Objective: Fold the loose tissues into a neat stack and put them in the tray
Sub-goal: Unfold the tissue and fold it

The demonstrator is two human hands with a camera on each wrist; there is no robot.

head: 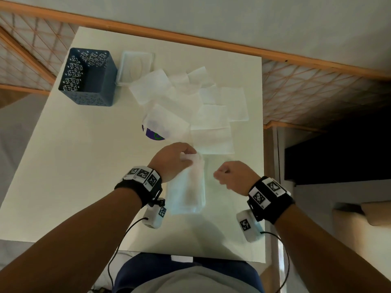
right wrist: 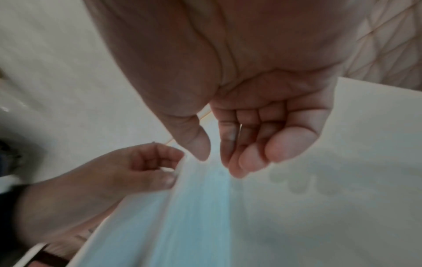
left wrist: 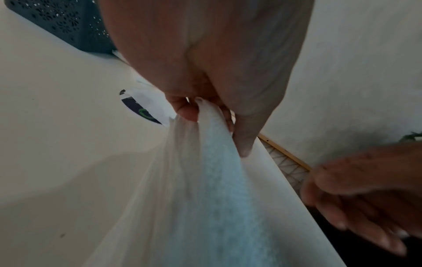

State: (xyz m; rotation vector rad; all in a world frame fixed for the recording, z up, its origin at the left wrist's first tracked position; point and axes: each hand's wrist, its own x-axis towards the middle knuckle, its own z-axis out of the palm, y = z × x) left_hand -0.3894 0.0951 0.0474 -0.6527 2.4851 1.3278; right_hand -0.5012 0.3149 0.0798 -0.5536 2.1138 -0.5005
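A folded white tissue stack [head: 187, 191] lies on the white table [head: 84, 166] just in front of me. My left hand [head: 187, 154] pinches the stack's far edge between thumb and fingers; the left wrist view shows that pinch on the tissue [left wrist: 205, 180] by my left hand [left wrist: 205, 115]. My right hand [head: 220, 174] hovers to the right of the stack, fingers loosely curled, holding nothing; the right wrist view shows it [right wrist: 217, 153] empty above the tissue [right wrist: 194, 216]. Several loose tissues [head: 190, 98] lie spread further back. The white tray [head: 135, 66] sits at the back.
A dark blue perforated basket [head: 88, 77] stands at the back left beside the tray. A purple round disc [head: 153, 134] peeks from under one loose tissue. The table's right edge [head: 262, 144] is close to my right hand.
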